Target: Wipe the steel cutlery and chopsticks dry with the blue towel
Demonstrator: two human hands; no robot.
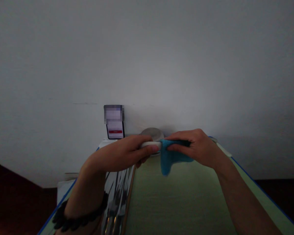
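Note:
My left hand [129,150] is closed round the white handle [150,144] of a slim utensil held level above the table. From the right, my right hand [198,147] pinches a blue cloth [168,160] folded over the utensil's other end. The cloth touches the end of the white handle, and one corner hangs down. A dark strip shows between the right fingers and the cloth; I cannot tell whether it is part of the utensil. The kind of utensil stays hidden under the cloth.
Several metal knives and other cutlery [116,199] lie on white material at the left. Behind my hands stands a round, grey-lidded container [152,133]. A phone [115,125] leans against the wall. The green tabletop [178,199] has blue edges.

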